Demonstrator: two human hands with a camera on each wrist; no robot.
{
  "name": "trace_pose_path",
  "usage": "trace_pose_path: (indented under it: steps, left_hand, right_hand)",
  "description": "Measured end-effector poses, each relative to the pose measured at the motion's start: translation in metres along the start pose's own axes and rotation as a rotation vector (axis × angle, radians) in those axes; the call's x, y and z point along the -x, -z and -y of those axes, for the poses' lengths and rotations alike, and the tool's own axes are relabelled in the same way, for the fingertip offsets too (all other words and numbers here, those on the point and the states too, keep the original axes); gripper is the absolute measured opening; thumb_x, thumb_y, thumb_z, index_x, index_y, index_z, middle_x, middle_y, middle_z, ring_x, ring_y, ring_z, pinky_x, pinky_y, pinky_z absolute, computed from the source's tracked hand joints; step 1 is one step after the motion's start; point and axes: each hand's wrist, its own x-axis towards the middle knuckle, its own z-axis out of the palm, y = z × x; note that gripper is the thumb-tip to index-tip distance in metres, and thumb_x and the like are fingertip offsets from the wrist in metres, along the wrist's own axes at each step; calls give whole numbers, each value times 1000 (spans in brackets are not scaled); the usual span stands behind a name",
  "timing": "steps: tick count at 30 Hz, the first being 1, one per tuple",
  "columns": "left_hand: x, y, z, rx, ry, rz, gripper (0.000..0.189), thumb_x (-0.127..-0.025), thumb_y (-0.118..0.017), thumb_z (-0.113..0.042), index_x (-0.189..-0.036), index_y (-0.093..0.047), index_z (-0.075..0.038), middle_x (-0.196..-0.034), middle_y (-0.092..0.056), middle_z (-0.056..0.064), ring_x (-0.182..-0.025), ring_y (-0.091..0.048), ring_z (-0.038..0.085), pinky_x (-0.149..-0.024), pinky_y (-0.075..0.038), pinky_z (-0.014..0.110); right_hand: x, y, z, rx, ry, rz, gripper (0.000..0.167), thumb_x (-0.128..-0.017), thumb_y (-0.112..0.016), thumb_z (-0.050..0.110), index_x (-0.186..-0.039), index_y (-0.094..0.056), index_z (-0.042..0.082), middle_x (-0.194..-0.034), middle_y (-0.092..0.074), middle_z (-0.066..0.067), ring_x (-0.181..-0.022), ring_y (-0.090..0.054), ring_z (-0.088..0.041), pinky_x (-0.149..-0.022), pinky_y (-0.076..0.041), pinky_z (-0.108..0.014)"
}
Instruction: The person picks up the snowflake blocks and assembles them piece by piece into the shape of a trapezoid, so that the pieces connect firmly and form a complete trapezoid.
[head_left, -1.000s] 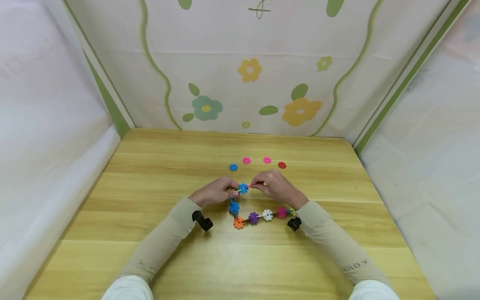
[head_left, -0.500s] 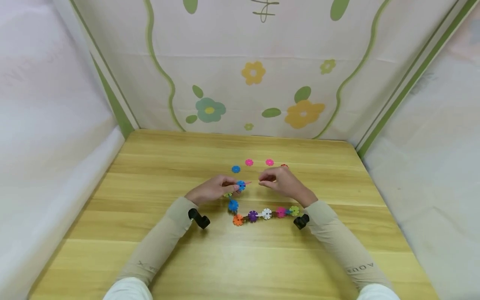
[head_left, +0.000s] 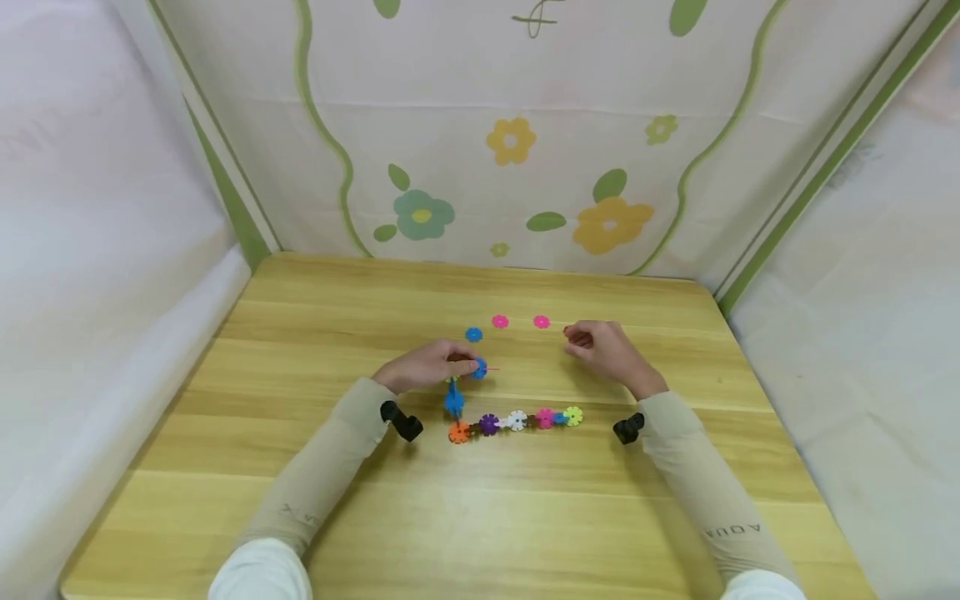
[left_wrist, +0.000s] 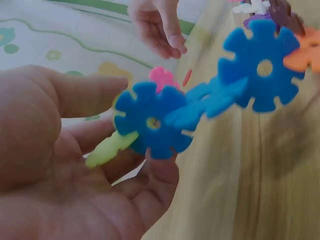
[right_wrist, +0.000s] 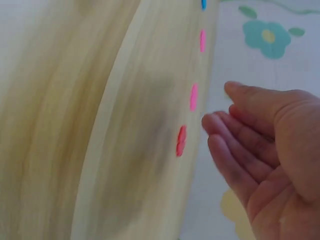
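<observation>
My left hand (head_left: pixel 427 365) pinches the end of a chain of slotted snowflake discs by a blue disc (head_left: pixel 480 368), from which a thin pink piece (head_left: pixel 493 368) sticks out. In the left wrist view, a yellow-green disc (left_wrist: pixel 111 149) and a blue disc (left_wrist: pixel 152 120) show among its fingers. The chain runs down past another blue disc (head_left: pixel 453 402) to an orange disc (head_left: pixel 459 432), then right to a yellow-green disc (head_left: pixel 573 416). My right hand (head_left: pixel 609 352) holds nothing and hovers by a loose red disc (right_wrist: pixel 181 141), fingers loosely bent.
Along the far side of the wooden table (head_left: pixel 337 483) lie a loose blue disc (head_left: pixel 473 334) and two pink discs, one on the left (head_left: pixel 500 321) and one on the right (head_left: pixel 542 321). A white floral curtain (head_left: pixel 465 167) stands behind the table.
My right hand has let go of the pink piece on the chain and moved right to the red disc. The left hand keeps its hold, and the chain has shifted slightly left.
</observation>
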Motion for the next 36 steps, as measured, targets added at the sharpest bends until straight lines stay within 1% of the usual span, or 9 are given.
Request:
trace_pose_path:
  steps: [4,10,14,18,21,25,29,32,36]
  left_hand:
    - [-7,-3,1,29,-1,-12,35,-111,-58,-33,-133,-71,-10,-129,-70,4,-122,-64,28,-108,-52,47]
    - [-15,-8,-1,97,-14,-43,36,-109,-62,-30,-129,-71,-1,-125,-72,8,-115,-66,24,-106,-53,46]
    - [-18,-13,-4,91,-9,-82,32,-106,-67,-32,-121,-74,-5,-115,-70,6,-105,-62,26,-91,-53,38]
    - [-22,-18,-5,88,-12,-96,28,-102,-72,-32,-115,-75,-7,-108,-70,6,-92,-57,27,-75,-46,31]
    - [-24,-21,-7,83,-25,-96,28,-101,-74,-33,-114,-76,-8,-107,-71,6,-85,-54,23,-70,-43,29]
    - [-26,-24,-10,46,-35,-105,32,-101,-75,-33,-117,-78,-6,-101,-68,7,-80,-49,19,-68,-40,28]
    - [-28,-27,-12,23,-40,-105,32,-101,-74,-32,-118,-79,-5,-89,-59,5,-77,-45,18,-67,-37,29]
    - [-30,-29,-13,27,-50,-91,32,-102,-73,-30,-118,-78,-3,-82,-54,1,-73,-43,18,-66,-36,29]
    - [-32,-31,-15,32,-57,-79,34,-102,-72,-31,-118,-77,-2,-81,-54,-1,-71,-41,16,-65,-35,28]
  right_hand:
    - [-2,2,-13,-12,-77,1,29,-99,-75,12,-123,-72,-4,-118,-74,-19,-105,-73,-32,-93,-62,-47]
    - [-12,2,-23,9,-117,-18,39,-99,-75,12,-132,-66,-8,-130,-67,-26,-117,-66,-40,-101,-57,-54]
    - [-21,-1,-27,53,-121,0,44,-100,-74,13,-137,-63,-9,-138,-63,-29,-125,-62,-44,-106,-53,-57]
    - [-27,-6,-28,90,-114,29,46,-102,-72,14,-140,-61,-10,-141,-61,-31,-128,-62,-45,-108,-52,-57]
    - [-29,-9,-27,97,-125,35,43,-102,-71,12,-139,-62,-10,-139,-61,-31,-124,-63,-44,-105,-55,-56]
    - [-30,-11,-27,92,-146,34,39,-101,-73,13,-134,-66,-8,-128,-67,-28,-112,-67,-38,-97,-58,-52]
    - [-26,-8,-29,52,-166,51,24,-97,-79,18,-112,-76,0,-105,-75,-17,-92,-68,-27,-85,-57,-42]
    - [-18,-5,-27,11,-164,73,13,-95,-82,19,-96,-77,8,-93,-75,-8,-82,-63,-20,-78,-52,-34]
    - [-6,-1,-19,-20,-115,105,10,-97,-79,20,-93,-77,12,-91,-74,-5,-79,-58,-18,-73,-49,-29]
